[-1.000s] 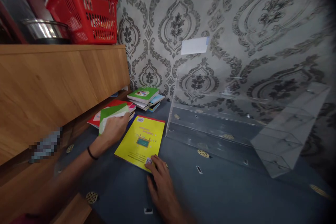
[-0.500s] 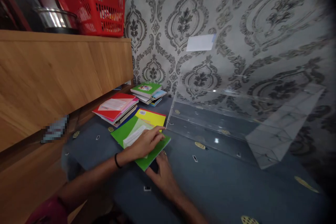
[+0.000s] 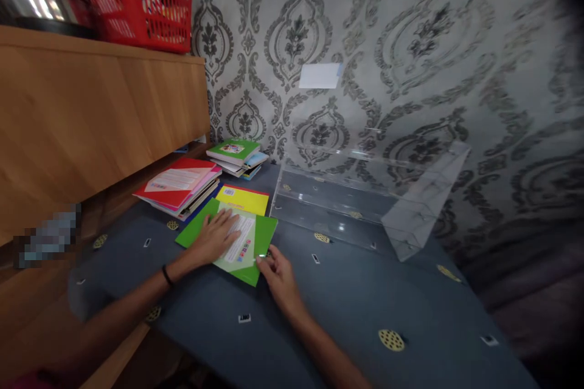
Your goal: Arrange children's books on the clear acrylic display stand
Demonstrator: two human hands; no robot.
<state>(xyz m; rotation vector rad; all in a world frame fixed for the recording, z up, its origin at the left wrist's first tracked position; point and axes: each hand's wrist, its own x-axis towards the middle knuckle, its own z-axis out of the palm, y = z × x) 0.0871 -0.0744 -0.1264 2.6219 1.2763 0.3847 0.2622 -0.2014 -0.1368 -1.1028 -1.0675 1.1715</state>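
A green book (image 3: 265,232) with a pale panel of small print lies on the dark table cover, its near corner turned toward me. My left hand (image 3: 213,238) rests on its cover, fingers stretched out and spread. At the book's right edge my right hand (image 3: 279,273) pinches the border, thumb on top; its other fingertips are partly hidden. Just behind, a yellow book (image 3: 249,199) with a red edge is partly covered by the green one. To the left is a pile topped by a red book (image 3: 157,194), and farther back stands a stack with a green cover (image 3: 235,149).
A clear acrylic rack (image 3: 404,225) with tiers stands behind and right, near the patterned wall (image 3: 296,24). A wooden cabinet (image 3: 104,103) borders the left side, carrying a red basket (image 3: 159,6) and a metal pot (image 3: 45,3). The table cover (image 3: 337,304) spreads rightward.
My left hand has slid left across the green book and flattened on it, uncovering more of the print. My right hand has come from below the book to its right edge. The view has shifted.
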